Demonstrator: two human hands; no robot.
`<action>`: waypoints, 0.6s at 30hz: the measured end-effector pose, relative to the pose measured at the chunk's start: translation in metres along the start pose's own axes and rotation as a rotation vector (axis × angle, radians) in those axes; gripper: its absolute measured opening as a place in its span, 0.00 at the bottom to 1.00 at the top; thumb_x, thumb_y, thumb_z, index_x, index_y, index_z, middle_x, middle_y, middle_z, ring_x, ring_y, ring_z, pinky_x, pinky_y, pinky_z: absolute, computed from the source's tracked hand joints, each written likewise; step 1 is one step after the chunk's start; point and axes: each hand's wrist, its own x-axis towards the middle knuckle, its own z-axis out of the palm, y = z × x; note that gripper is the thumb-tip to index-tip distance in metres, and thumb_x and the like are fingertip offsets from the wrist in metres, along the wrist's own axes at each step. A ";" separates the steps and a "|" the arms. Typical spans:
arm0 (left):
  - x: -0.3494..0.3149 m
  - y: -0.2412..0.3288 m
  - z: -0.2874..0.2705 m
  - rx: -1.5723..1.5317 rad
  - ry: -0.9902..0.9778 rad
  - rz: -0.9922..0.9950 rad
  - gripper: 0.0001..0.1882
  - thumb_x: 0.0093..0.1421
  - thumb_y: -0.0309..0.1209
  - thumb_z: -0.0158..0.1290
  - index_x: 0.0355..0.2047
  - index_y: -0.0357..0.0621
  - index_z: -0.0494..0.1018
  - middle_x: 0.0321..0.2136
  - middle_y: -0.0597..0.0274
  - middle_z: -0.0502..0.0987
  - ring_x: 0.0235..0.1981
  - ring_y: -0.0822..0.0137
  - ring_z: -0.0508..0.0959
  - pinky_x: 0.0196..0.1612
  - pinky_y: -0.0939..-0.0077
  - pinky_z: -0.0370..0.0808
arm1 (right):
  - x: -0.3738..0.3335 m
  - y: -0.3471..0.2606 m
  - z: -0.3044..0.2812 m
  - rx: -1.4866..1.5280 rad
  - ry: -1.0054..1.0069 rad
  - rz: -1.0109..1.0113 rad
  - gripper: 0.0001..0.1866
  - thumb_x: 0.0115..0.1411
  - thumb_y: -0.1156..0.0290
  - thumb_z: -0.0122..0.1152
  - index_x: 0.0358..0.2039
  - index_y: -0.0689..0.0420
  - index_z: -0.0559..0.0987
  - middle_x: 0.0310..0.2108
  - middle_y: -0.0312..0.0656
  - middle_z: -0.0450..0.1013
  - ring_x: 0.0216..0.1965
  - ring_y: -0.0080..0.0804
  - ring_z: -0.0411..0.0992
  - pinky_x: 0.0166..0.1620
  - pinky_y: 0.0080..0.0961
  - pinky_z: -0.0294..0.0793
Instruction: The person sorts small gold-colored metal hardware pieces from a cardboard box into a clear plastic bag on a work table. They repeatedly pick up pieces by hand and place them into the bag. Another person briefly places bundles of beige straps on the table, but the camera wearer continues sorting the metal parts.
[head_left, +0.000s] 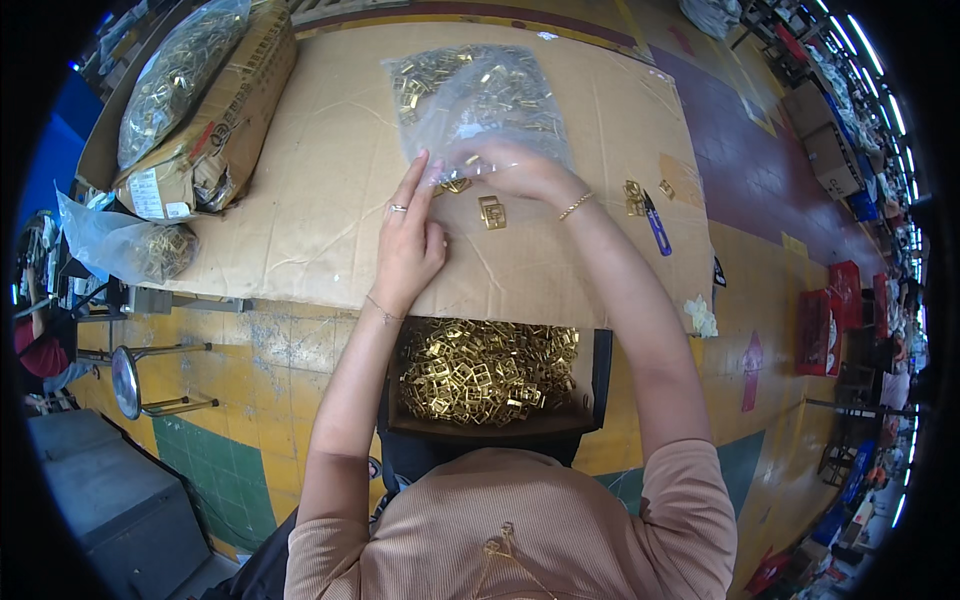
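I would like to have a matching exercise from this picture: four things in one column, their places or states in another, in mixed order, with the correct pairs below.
Things
1. Slim blue tool
2. Dark-sided open box
3. Brown carton
4. Right hand

Places or states
A. touching the wide clear bag
B. bearing a filled bag on top
C. between the forearms, holding many gold-coloured pieces
D. lying near the cardboard sheet's right edge

Pairs: 1-D, 2-C, 3-B, 4-A

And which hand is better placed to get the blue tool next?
Probably the right hand: the blue tool lies on that side. The left hand is farther away, though both hands are at the clear bag.
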 end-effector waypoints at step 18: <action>0.001 0.001 0.000 -0.002 -0.003 -0.005 0.40 0.50 0.13 0.44 0.67 0.45 0.63 0.68 0.48 0.61 0.63 0.45 0.68 0.63 0.60 0.68 | -0.030 0.013 -0.003 0.130 0.134 0.005 0.17 0.57 0.65 0.71 0.43 0.59 0.81 0.38 0.47 0.77 0.41 0.37 0.76 0.45 0.32 0.75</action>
